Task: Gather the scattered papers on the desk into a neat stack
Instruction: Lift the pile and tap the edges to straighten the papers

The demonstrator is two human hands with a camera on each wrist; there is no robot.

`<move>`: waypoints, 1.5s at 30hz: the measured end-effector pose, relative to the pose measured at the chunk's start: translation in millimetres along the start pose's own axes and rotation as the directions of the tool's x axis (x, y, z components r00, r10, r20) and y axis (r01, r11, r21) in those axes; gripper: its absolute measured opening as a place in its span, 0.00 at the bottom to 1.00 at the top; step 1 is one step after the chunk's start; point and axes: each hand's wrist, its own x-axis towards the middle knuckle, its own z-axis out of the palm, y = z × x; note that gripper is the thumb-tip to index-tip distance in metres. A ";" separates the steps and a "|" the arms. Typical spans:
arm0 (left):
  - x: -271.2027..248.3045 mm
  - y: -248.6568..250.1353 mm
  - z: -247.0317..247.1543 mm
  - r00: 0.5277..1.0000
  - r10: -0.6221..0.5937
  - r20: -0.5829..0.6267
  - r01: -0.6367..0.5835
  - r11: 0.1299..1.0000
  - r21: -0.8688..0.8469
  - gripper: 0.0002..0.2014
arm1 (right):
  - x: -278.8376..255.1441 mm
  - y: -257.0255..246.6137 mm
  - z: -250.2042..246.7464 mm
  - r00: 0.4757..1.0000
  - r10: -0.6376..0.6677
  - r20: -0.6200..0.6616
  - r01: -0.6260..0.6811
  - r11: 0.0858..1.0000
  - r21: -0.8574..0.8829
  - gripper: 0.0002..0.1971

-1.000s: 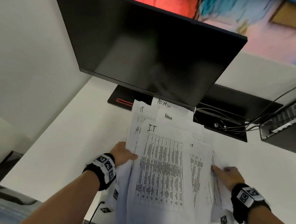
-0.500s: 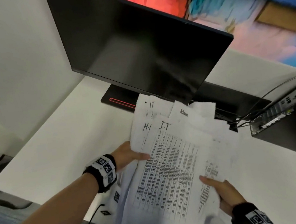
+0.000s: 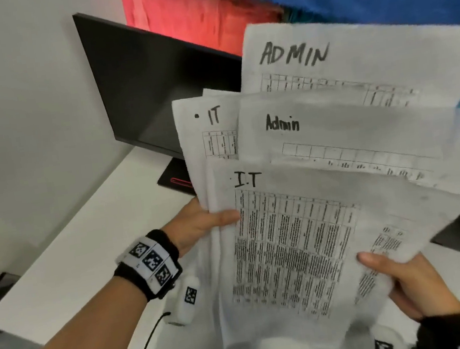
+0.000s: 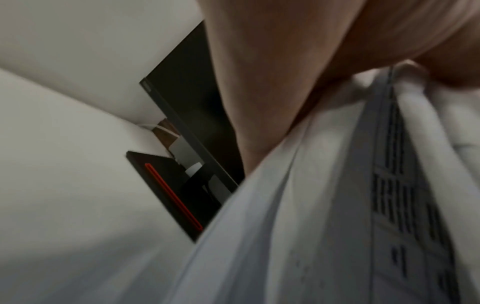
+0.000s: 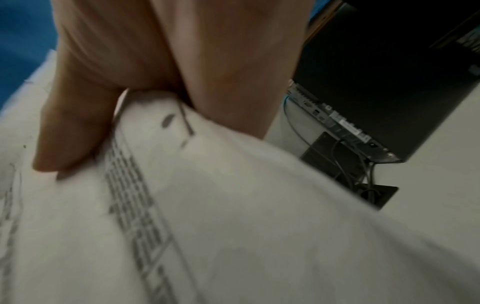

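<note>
Compared with half a second ago, the papers [image 3: 304, 237] have come up off the desk [image 3: 66, 254] and now stand tilted toward the head camera, hiding most of the monitor [image 3: 147, 91] that was earlier in full view; the sheet headed "ADMIN" [image 3: 354, 61], previously tucked low behind the others, now rises at the top of the fan. The left forearm reaches in from the lower left, wrist banded with printed markers, and the left hand [image 3: 200, 225] meets the left edge of the sheaf, thumb laid across the front of the sheet headed "I.T" [image 3: 292, 254] while the fingers go behind (the left wrist view shows paper edges bunched in the crook of the hand). The right hand [image 3: 407, 282] comes in from the lower right and pinches the lower right corner of the sheaf, thumb on the front; the right wrist view shows the thumb [image 5: 72, 123] pressing creased paper against the fingers. Both hands are thus closed on the same bundle, set apart at its opposite sides. The sheets are held above the desk in front of the monitor, overlapping unevenly, edges not aligned.
</note>
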 end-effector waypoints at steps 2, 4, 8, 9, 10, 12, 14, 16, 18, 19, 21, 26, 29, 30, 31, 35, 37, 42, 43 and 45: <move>2.3 1.2 3.3 1.000 -0.010 0.019 0.009 0.999 0.041 0.35 | 7.4 1.9 12.5 0.999 -0.049 -0.003 0.049 0.996 -0.075 0.24; 7.4 -5.1 9.9 0.999 -0.030 0.031 0.027 0.996 0.090 0.28 | 16.5 11.3 27.4 0.997 -0.073 -0.011 0.070 0.983 -0.167 0.23; 12.4 -8.5 17.2 0.998 -0.022 -0.051 0.026 0.995 0.094 0.31 | 30.5 26.3 44.4 0.984 -0.150 -0.097 0.130 0.974 -0.185 0.24; 12.2 -5.5 17.4 0.998 -0.020 -0.066 0.025 0.996 0.080 0.32 | 34.0 27.3 45.0 0.982 -0.156 -0.108 0.136 0.975 -0.176 0.25; 12.4 -2.1 16.9 0.998 -0.018 -0.064 0.022 0.997 0.071 0.32 | 38.0 28.5 43.9 0.981 -0.156 -0.111 0.136 0.976 -0.169 0.27; 13.5 7.8 17.0 0.999 -0.008 -0.032 0.010 0.997 0.075 0.32 | 45.1 27.1 42.7 0.984 -0.148 -0.098 0.132 0.979 -0.157 0.26; 15.6 20.7 18.9 1.000 0.029 0.005 -0.029 0.995 0.099 0.29 | 50.4 20.9 44.7 0.979 -0.175 -0.102 0.158 0.975 -0.155 0.27; 17.8 34.8 22.2 0.994 0.105 -0.015 -0.103 0.990 0.102 0.26 | 54.5 11.0 47.2 0.961 -0.244 -0.132 0.225 0.964 -0.143 0.23; 19.7 45.7 24.3 0.970 0.209 -0.128 -0.201 0.977 0.071 0.23 | 57.0 3.8 50.1 0.944 -0.290 -0.155 0.274 0.954 -0.117 0.22; 21.0 48.1 23.7 0.944 0.264 -0.200 -0.256 0.965 0.064 0.22 | 58.0 3.9 50.6 0.945 -0.292 -0.144 0.275 0.953 -0.130 0.24; 25.4 45.4 20.6 0.891 0.341 -0.300 -0.329 0.940 0.092 0.20 | 58.0 10.0 49.7 0.956 -0.275 -0.100 0.248 0.944 -0.218 0.26; 36.5 24.3 5.4 0.890 0.324 -0.320 -0.289 0.945 0.154 0.24 | 56.3 24.9 46.0 0.989 -0.149 0.020 0.148 0.933 -0.328 0.22; 42.2 18.0 -3.4 0.894 0.303 -0.329 -0.256 0.950 0.179 0.25 | 63.7 27.7 46.9 0.991 -0.130 0.024 0.129 0.902 -0.413 0.17; 44.2 17.5 -4.8 0.899 0.292 -0.326 -0.242 0.952 0.185 0.23 | 66.9 28.1 48.0 0.990 -0.138 0.018 0.132 0.890 -0.437 0.15; 45.5 18.2 -5.7 0.904 0.284 -0.318 -0.230 0.953 0.199 0.20 | 69.6 28.5 48.1 0.989 -0.150 0.006 0.137 0.887 -0.441 0.13; 50.4 21.3 -6.2 0.903 0.280 -0.327 -0.198 0.945 0.262 0.15 | 74.4 28.5 46.1 0.977 -0.203 -0.064 0.166 0.915 -0.367 0.14; 50.4 24.8 -3.1 0.887 0.287 -0.361 -0.211 0.949 0.234 0.11 | 74.6 29.0 44.9 0.975 -0.210 -0.074 0.173 0.923 -0.344 0.16; 48.0 45.4 2.9 0.859 0.264 -0.439 -0.308 0.951 -0.032 0.16 | 74.8 59.8 30.8 0.993 -0.038 -0.114 -0.005 0.935 -0.354 0.42; 48.8 48.6 0.9 0.859 0.248 -0.448 -0.324 0.941 -0.101 0.18 | 72.8 65.9 29.3 0.992 0.016 -0.125 -0.056 0.945 -0.323 0.43; 49.5 52.4 -2.8 0.879 0.215 -0.425 -0.336 0.912 -0.234 0.21 | 69.9 73.9 27.6 0.987 0.080 -0.137 -0.106 0.977 -0.186 0.35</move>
